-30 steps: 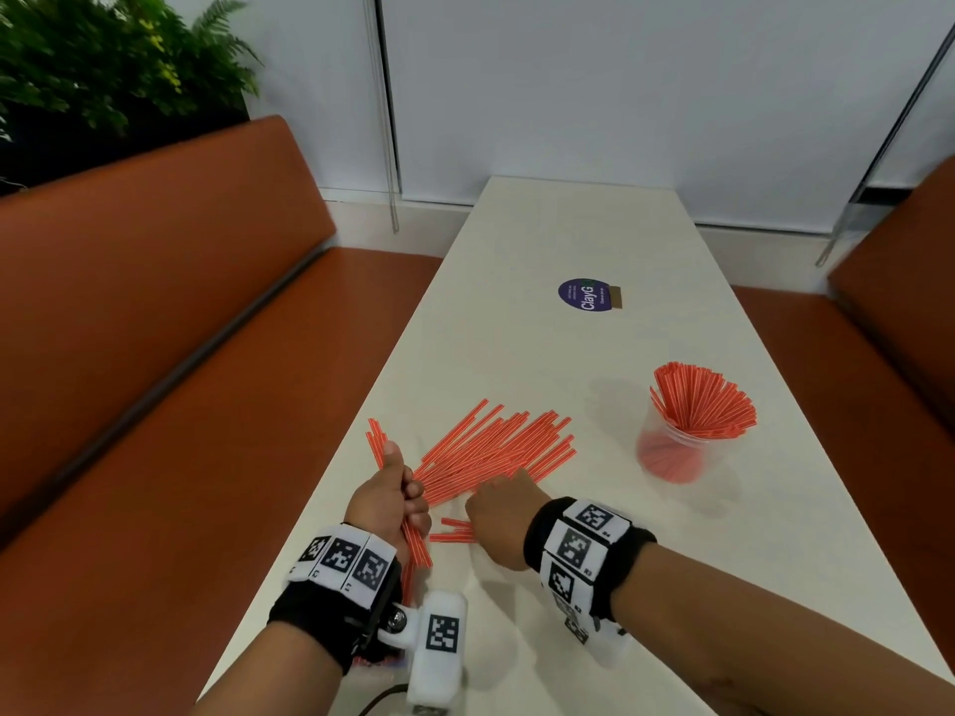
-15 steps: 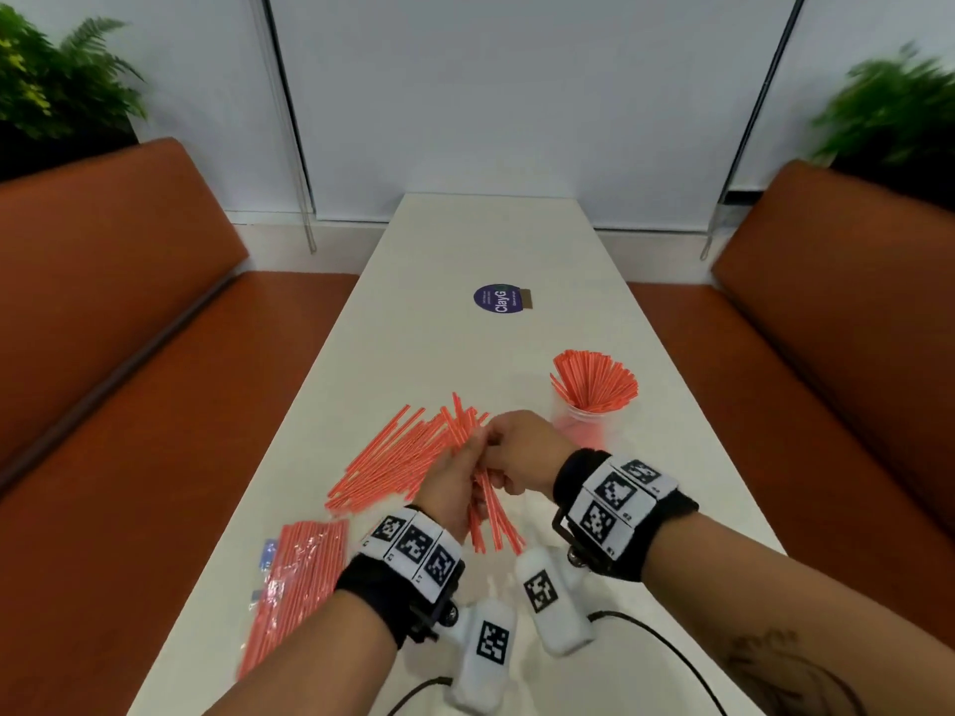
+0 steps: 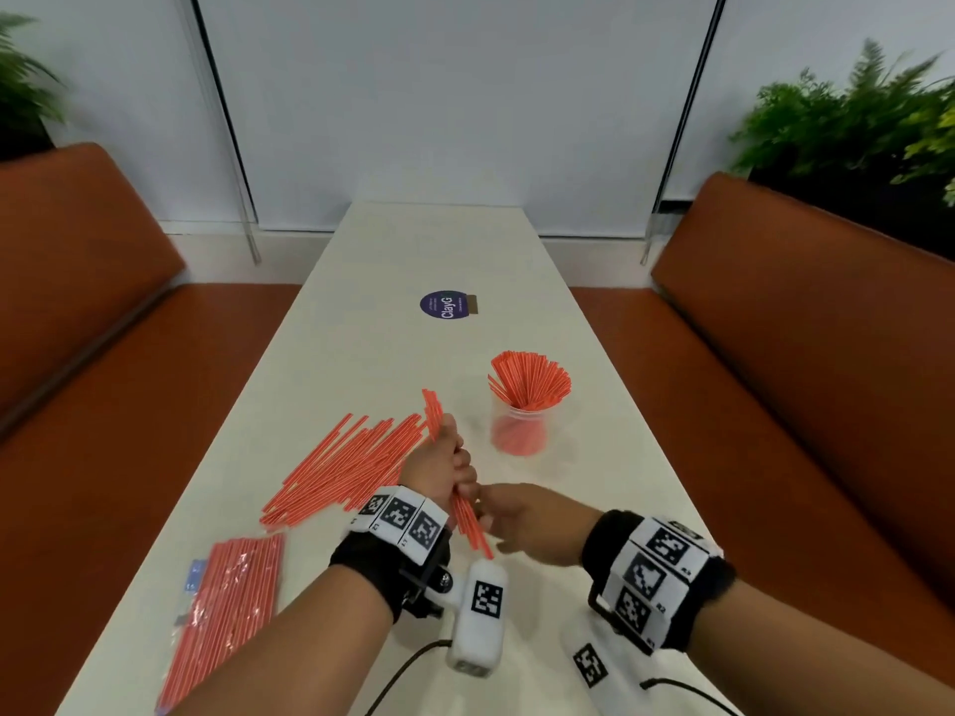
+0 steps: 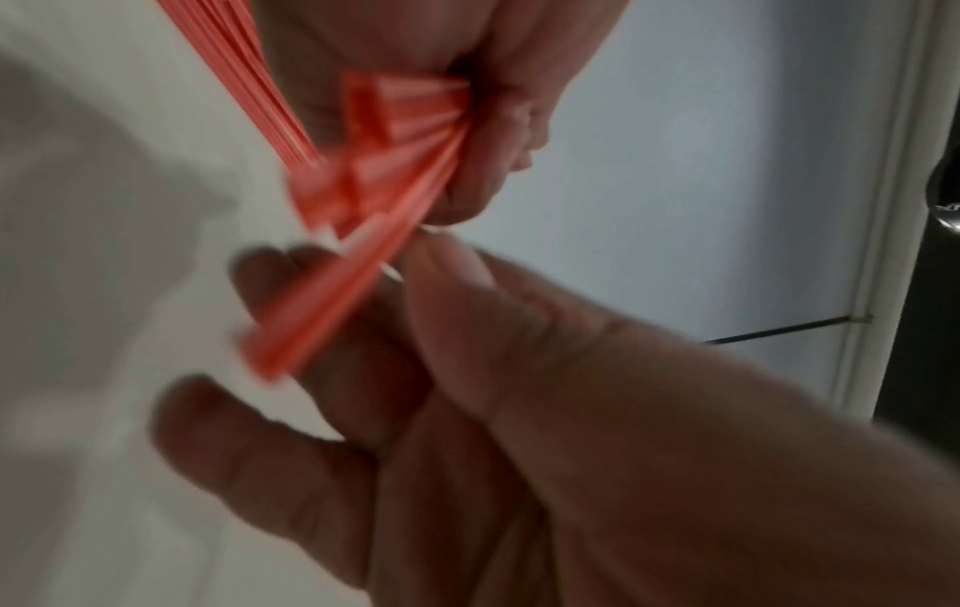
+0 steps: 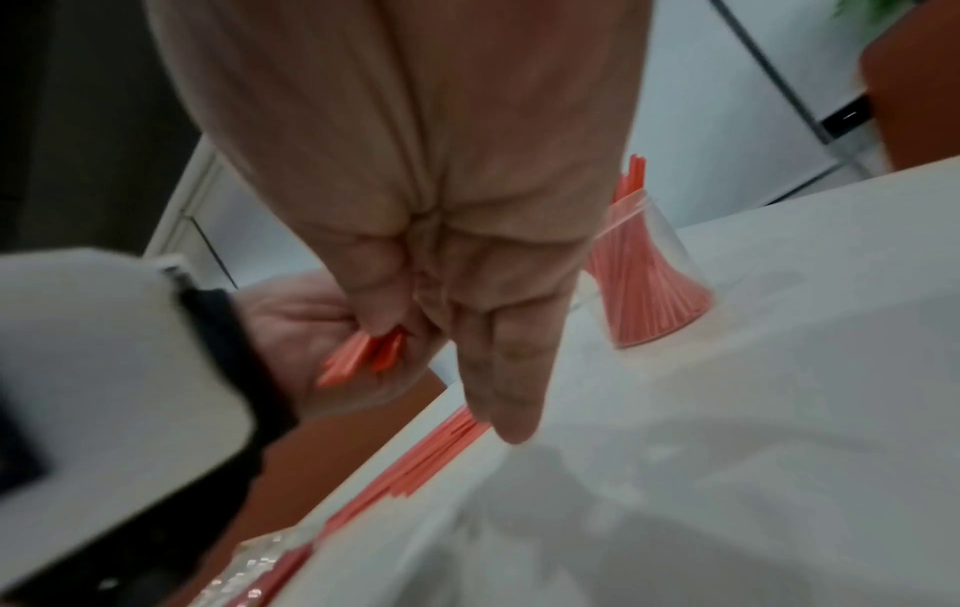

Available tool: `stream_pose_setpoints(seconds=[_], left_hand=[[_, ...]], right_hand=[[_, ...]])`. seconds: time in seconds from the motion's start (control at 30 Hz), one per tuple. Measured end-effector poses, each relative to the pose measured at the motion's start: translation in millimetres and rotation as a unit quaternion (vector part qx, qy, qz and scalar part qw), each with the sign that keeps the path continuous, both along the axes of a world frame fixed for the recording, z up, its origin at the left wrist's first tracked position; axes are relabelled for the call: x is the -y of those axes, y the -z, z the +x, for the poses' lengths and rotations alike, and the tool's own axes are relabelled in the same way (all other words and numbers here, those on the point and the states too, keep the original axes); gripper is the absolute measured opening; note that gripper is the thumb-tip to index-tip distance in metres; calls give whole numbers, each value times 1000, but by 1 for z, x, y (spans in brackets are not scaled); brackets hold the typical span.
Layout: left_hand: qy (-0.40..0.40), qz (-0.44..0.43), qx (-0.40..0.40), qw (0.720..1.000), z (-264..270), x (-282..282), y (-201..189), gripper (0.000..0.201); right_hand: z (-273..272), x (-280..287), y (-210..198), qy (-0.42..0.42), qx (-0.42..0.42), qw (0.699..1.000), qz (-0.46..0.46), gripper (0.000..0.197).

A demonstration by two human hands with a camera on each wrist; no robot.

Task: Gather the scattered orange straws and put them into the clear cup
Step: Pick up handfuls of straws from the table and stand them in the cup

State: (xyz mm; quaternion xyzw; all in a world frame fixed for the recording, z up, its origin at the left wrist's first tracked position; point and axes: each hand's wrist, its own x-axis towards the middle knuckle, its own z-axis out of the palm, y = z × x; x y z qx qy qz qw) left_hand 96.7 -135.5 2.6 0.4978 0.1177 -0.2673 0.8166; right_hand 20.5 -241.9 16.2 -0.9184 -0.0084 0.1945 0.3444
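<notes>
Left of the clear cup point(image 3: 518, 428), left hand point(image 3: 438, 465) grips straws point(image 3: 433, 411); right hand point(image 3: 524, 519) pinches their lower ends.

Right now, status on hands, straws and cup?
Left hand grips a straw bundle; right hand pinches its lower end. Clear cup part-filled. Loose straws remain on table. Nothing blocking.

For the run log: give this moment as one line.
left hand: grips straw bundle | right hand: pinching its lower end | cup: partly filled | loose straws: on table
</notes>
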Motion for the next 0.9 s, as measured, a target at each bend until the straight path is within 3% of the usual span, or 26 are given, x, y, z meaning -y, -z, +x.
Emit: stream_pose_setpoints(seconds=[0.1, 0.2, 0.3, 0.43, 0.57, 0.67, 0.73, 0.83, 0.9], left_hand=[[68, 24, 13, 997, -4, -2, -2, 46], [150, 58, 31, 987, -12, -3, -3, 44], [202, 84, 45, 975, -23, 1, -4, 41], [230, 96, 46, 967, -28, 6, -7, 39], [212, 95, 49, 971, -26, 6, -8, 38], [198, 90, 43, 975, -24, 9, -6, 37], [176, 61, 34, 982, -23, 9, -4, 41], [68, -36, 19, 997, -17, 8, -3, 50], [-30, -86, 30, 995, -10, 7, -4, 51]], right_hand=[[6, 7, -7, 36, 84, 995, -43, 30], [19, 21, -34, 131, 169, 977, 13, 39], [30, 21, -57, 106, 134, 983, 67, 49], [33, 18, -56, 37, 71, 994, 74, 40], [30, 15, -48, 58, 102, 990, 78, 40], [26, 12, -41, 19, 59, 994, 89, 39], [23, 14, -38, 32, 77, 992, 97, 43], [16, 27, -33, 117, 117, 978, 124, 49], [8, 32, -26, 106, 56, 987, 107, 50]])
